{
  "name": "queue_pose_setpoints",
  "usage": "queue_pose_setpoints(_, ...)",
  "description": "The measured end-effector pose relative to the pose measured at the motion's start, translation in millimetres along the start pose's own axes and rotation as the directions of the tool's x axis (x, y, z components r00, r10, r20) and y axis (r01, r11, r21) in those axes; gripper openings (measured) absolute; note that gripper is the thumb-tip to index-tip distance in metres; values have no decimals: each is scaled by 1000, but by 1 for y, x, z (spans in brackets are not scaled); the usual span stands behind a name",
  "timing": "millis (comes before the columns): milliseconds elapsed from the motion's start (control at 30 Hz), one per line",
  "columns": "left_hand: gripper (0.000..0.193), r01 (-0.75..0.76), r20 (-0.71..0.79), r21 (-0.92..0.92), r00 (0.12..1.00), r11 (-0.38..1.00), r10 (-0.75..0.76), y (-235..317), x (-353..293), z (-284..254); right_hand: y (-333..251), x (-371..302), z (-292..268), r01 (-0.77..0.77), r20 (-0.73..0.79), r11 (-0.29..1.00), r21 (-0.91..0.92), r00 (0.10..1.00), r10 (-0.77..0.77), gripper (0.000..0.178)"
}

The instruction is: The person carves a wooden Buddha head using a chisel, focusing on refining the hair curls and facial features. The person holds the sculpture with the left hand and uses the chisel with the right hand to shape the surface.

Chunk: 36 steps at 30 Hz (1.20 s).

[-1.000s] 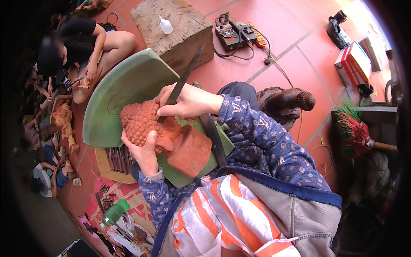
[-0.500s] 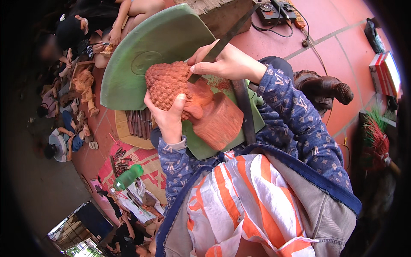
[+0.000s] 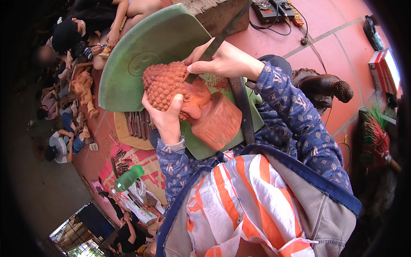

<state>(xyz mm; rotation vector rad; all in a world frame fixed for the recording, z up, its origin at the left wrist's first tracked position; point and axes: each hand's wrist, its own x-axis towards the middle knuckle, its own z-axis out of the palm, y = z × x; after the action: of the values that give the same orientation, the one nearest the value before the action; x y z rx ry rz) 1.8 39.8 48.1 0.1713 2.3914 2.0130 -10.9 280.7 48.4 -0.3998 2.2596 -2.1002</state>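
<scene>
Above a lap draped in orange-and-white striped cloth (image 3: 252,201), a person in a patterned blue jacket (image 3: 299,120) grips a reddish wooden carved head (image 3: 195,100), tipped on its side over a curved green plastic sheet (image 3: 158,43). The left hand (image 3: 167,118) clasps the tight curls, thumb uppermost; the right hand (image 3: 227,62) grasps a long flat metal blade (image 3: 230,32), its lower end at the curls' edge. A dark bar (image 3: 242,109) lies beside the carving's round base. To the left, slim tools (image 3: 139,124) lie in a cardboard tray (image 3: 122,130), near a green bottle (image 3: 129,177). A dark wooden carving (image 3: 317,90) sits at right on red tiles (image 3: 338,51); beyond, a wooden block (image 3: 224,19) stands near a black electrical box (image 3: 264,13). Co-workers sit at far left.
</scene>
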Motion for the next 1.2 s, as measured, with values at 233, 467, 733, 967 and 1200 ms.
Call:
queue_pose_setpoints(233, 94, -17, 16, 18, 1000, 1000, 16, -2, 1, -1, -4, 5, 4, 186, 51, 968, -167, 982, -180, 27)
queue_pose_setpoints(467, 93, -20, 14, 25, 1000, 999, 20, -3, 0, -3, -5, 13, -8, 126, 21, 987, -104, 992, -124, 26)
queue_pose_setpoints(733, 86, 2, 17, -75, 1000, 997, 0, -7, 0, -3, -12, 12, -5, 60, 67, 989, -135, 996, -52, 24)
queue_pose_setpoints(967, 70, -37, 53, -18, 998, 999, 38, -12, 1, -7, -12, 0, 6, 143, 40, 976, -163, 990, -139, 24)
queue_pose_setpoints(1200, 82, 28, 28, 2, 999, 1000, -28, -6, 0, -4, -4, 6, -5, 35, 25, 999, -10, 999, -34, 23)
